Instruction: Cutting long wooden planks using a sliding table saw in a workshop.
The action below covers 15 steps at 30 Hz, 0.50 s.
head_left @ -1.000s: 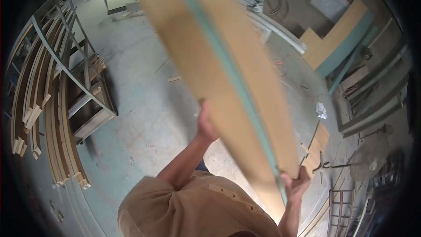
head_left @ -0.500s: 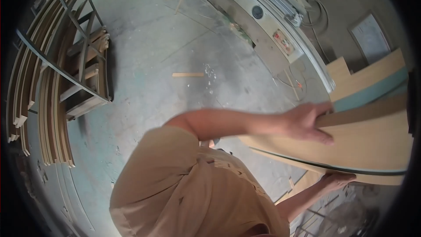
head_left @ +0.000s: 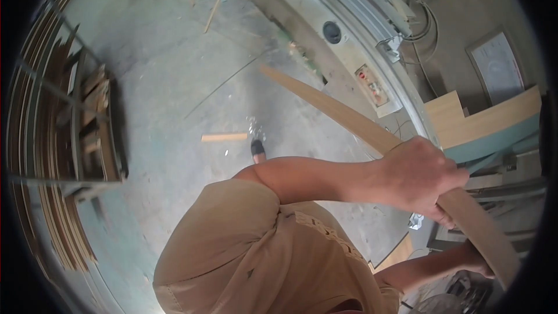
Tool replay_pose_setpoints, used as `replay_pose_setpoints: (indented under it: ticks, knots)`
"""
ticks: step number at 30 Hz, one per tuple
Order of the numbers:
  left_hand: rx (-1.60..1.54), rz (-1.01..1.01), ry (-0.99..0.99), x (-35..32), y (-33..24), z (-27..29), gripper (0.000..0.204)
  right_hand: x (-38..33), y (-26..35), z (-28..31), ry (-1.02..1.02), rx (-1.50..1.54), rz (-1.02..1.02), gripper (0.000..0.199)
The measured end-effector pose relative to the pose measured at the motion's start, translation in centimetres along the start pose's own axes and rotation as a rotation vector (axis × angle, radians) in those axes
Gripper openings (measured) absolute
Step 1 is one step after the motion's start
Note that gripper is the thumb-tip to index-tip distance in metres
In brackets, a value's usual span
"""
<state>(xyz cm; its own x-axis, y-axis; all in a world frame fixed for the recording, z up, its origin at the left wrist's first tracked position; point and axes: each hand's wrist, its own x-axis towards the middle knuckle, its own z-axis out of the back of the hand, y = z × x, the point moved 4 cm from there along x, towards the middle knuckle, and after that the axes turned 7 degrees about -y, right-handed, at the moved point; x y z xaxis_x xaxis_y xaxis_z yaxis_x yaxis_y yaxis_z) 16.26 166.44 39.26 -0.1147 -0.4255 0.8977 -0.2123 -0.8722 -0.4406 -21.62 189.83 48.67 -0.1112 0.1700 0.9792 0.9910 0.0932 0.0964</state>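
Note:
A long, pale wooden board (head_left: 337,113) slants from the middle of the floor view down to the lower right, with its narrow edge turned up toward me. My left hand (head_left: 418,177) reaches across my body and is closed over the board's upper edge, knuckles up. Lower down, my right hand (head_left: 479,261) grips the board close to its near end. That hand's fingers are partly hidden by the board.
At the left, a metal rack (head_left: 72,104) holds several long boards. A long machine (head_left: 349,40) with a round dark knob and a small button panel runs along the upper right. More pale panels (head_left: 488,119) lie at the right. A wood strip (head_left: 225,137) rests on the floor.
The board has turned from showing its broad face to standing on edge, its far end swinging out over the floor. My left hand has closed on it. A foot now shows below.

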Motion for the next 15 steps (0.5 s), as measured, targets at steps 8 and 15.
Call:
replay_pose_setpoints:
  ticks: [8,15]
  knots:
    - [0.234,-0.306,0.313,24.2,40.5,8.6,0.044,-21.3,-9.2,-45.7,0.545,-0.707,0.458,0.035]
    - [0.459,-0.455,0.295,38.3,74.4,13.4,0.028,-36.4,-8.9,-86.3,0.509,-0.591,0.440,0.033]
